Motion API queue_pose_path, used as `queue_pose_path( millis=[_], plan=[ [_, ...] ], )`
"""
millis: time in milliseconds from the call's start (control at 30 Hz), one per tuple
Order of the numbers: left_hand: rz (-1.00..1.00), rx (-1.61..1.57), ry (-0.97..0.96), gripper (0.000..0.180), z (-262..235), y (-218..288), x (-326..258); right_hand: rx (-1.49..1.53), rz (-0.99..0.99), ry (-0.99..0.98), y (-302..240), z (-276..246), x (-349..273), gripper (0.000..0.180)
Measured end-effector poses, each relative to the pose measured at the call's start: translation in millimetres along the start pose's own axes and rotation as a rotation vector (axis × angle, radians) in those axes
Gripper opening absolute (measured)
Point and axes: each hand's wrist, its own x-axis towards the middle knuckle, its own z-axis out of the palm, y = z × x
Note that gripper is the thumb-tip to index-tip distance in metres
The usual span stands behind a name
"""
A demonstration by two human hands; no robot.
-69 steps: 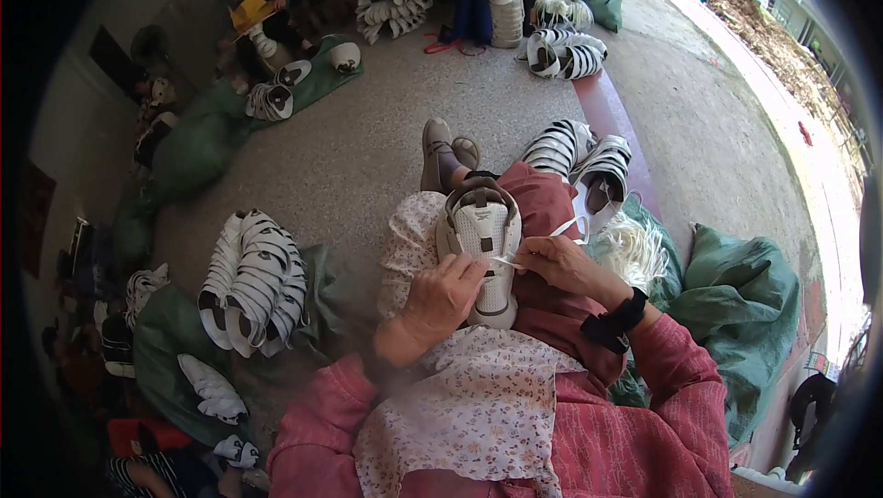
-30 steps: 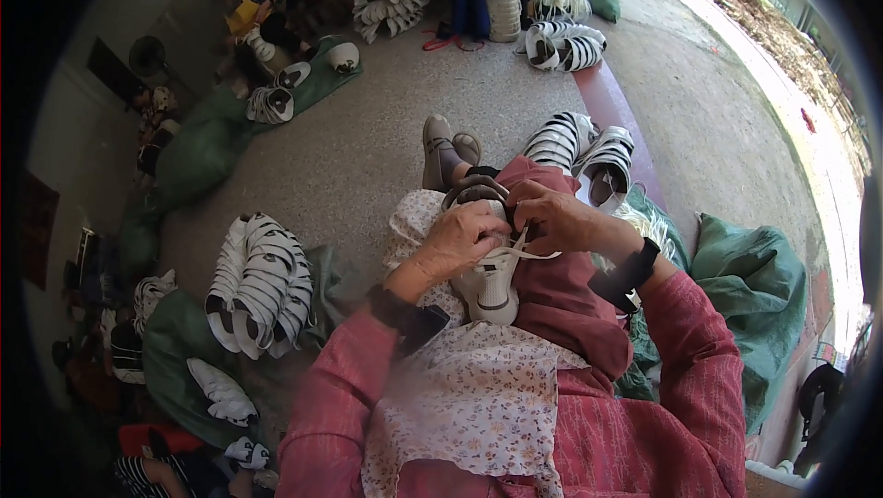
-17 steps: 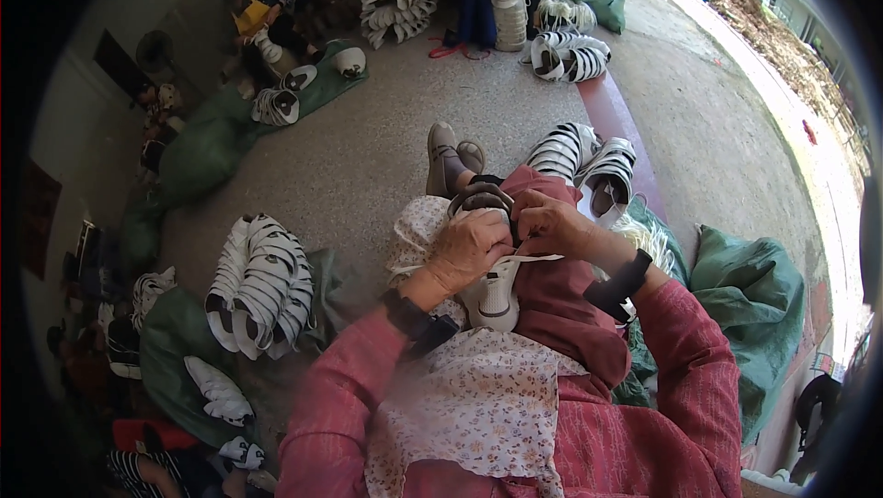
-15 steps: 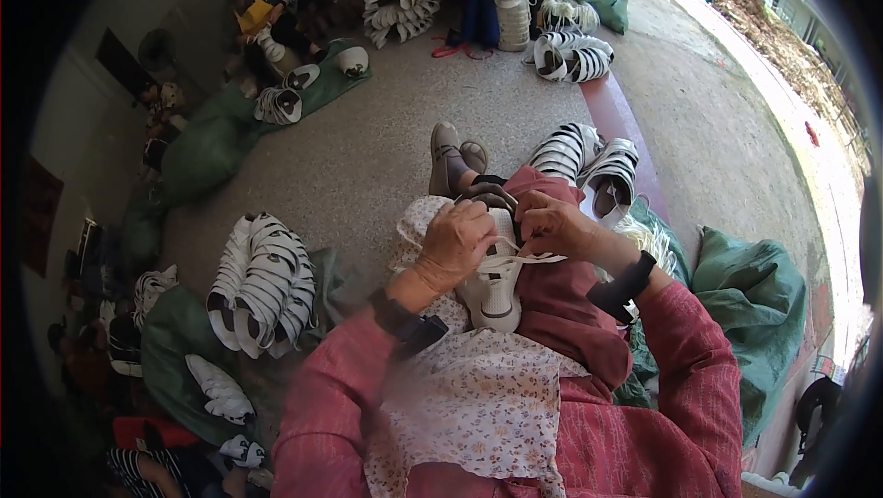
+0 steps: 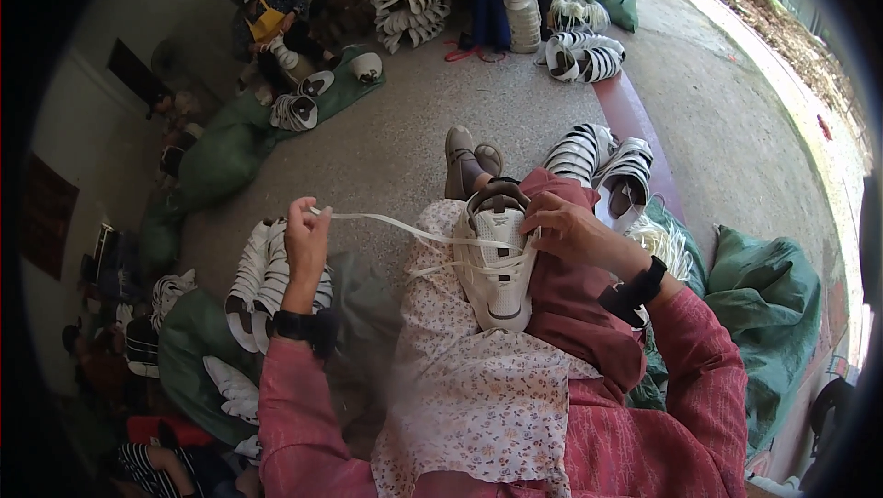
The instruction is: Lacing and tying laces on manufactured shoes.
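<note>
A white shoe upper (image 5: pixel 504 282) with a mesh toe and dark lining rests on my lap, its toe toward me. A white shoelace (image 5: pixel 386 219) runs through its eyelets and stretches out left to my left hand (image 5: pixel 306 245), which pinches it near its end. The lace hangs slightly slack between hand and upper. My right hand (image 5: pixel 575 233) has its fingers closed at the right edge of the upper, by the eyelets; whether lace is also between them is hidden. A second stretch of lace lies to the upper's left, over my floral apron (image 5: pixel 469 406).
Stacked white uppers stand on the floor at left (image 5: pixel 262 282) and beyond my right knee (image 5: pixel 579 153). A bundle of pale laces (image 5: pixel 667 245) lies by a green sack (image 5: pixel 763 286) at right. Co-workers sit at the back and left, one holding a laced upper (image 5: pixel 522 11).
My left hand has moved from over the upper out to the left, drawing the lace with it. My right hand stays by the upper, which is now more exposed.
</note>
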Motion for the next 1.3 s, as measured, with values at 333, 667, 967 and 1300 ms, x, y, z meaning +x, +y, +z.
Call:
queue_pose_path(
  millis=[333,667,967,1300],
  plan=[
    [-0.399,-0.633,-1.055,0.051,65,72,-100,-0.390,-0.002,-0.005,-30,31,18,0.011],
    [0.568,-0.025,-0.664,0.141,126,97,-86,-0.292,0.099,0.091,-23,46,18,0.013],
    [0.401,-0.083,-0.676,0.157,142,93,-91,0.714,0.473,0.332,-13,73,24,0.013],
    [0.436,-0.027,-0.632,0.155,137,110,-100,0.604,0.493,0.395,-23,75,12,0.014]
  ],
)
